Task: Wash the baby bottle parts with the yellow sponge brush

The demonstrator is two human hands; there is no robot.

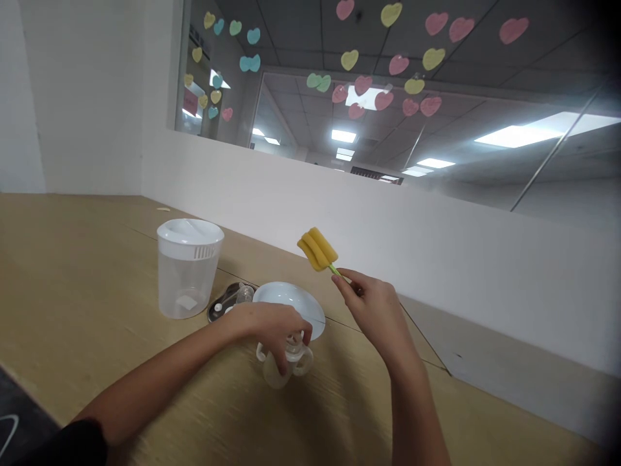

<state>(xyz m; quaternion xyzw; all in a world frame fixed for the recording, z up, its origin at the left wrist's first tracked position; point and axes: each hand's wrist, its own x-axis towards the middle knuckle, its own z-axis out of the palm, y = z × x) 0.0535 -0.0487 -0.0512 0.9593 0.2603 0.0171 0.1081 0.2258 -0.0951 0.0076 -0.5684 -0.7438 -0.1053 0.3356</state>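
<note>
My right hand (371, 304) is closed around the thin green handle of a yellow sponge brush (317, 249), its sponge head raised up and to the left. Lower down, my left hand (279, 330) grips a translucent baby bottle (277, 374) with two side handles, fingers round its neck from above. Part of the bottle is hidden behind the hand. Just behind it lies a pale bluish-white bowl (305, 303), partly covered by my left hand. The brush is apart from the bottle.
A clear plastic pitcher (187, 278) with a white lid stands at the left. Beside it is a dark metal tray (213, 312) with small white and clear parts. A white wall (272, 194) with a window above it rises behind the wooden table (87, 278).
</note>
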